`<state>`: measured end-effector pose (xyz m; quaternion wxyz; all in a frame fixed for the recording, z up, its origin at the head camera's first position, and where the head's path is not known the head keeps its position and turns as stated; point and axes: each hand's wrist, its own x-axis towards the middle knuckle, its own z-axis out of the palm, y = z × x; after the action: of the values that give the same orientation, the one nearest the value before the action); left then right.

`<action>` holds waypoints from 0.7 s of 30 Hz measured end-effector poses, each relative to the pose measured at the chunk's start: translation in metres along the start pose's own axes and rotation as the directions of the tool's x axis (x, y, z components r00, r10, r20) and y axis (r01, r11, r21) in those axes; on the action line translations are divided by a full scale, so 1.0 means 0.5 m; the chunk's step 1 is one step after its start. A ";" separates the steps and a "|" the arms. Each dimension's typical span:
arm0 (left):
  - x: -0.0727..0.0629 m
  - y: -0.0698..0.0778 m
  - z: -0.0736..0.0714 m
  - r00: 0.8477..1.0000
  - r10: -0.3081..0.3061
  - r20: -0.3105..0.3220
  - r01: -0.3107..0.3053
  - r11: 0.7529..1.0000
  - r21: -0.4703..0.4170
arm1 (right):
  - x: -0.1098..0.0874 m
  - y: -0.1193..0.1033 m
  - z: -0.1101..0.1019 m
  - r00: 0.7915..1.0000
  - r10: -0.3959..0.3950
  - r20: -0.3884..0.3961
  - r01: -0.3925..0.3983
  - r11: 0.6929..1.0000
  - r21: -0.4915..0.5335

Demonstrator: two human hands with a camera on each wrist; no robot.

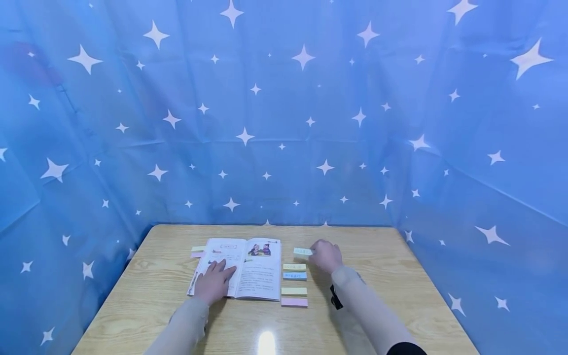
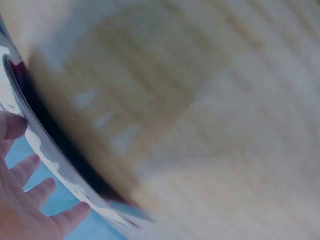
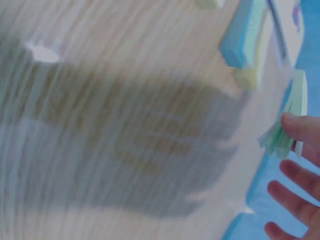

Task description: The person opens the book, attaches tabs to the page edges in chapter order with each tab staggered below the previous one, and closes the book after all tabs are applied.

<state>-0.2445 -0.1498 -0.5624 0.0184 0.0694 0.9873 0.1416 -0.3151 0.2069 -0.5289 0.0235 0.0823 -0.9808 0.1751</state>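
Note:
An open book (image 1: 259, 276) lies on the table, with printed text and a coloured picture on its right page. My left hand (image 1: 214, 283) rests on the left page with its fingers spread; the left wrist view shows the fingers (image 2: 42, 192) extended over the book's edge. To the right of the book, my right hand (image 1: 327, 255) pinches a pale green sticky note pad (image 1: 302, 251) with handwriting on it. In the right wrist view the pad (image 3: 296, 100) sits between thumb and forefinger, its sheets fanning at one end, while the other fingers stay apart from it.
Beside the book's right edge lie yellow (image 1: 295, 267), blue (image 1: 295, 276), lower yellow (image 1: 294, 291) and pink (image 1: 294, 302) sticky note pads. Further notes (image 1: 197, 250) show at the book's left edge. A blue starred curtain (image 1: 284, 123) surrounds the wooden table (image 1: 146, 296).

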 end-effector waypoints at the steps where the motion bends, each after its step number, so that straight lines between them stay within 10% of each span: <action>1: 0.001 0.002 -0.005 1.000 0.002 -0.003 -0.002 1.000 0.001 | -0.001 -0.004 -0.007 1.000 -0.014 -0.002 0.014 1.000 0.008; 21: 0.063 0.124 -0.071 0.956 0.192 -0.220 -0.210 0.976 -0.059 | -0.029 -0.110 -0.097 0.963 -0.268 -0.012 0.267 0.963 -0.047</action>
<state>-0.2695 -0.0961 -0.5115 -0.0993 0.1531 0.9648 0.1894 -0.2906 0.1752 -0.4659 0.0575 0.2118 -0.9642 0.1491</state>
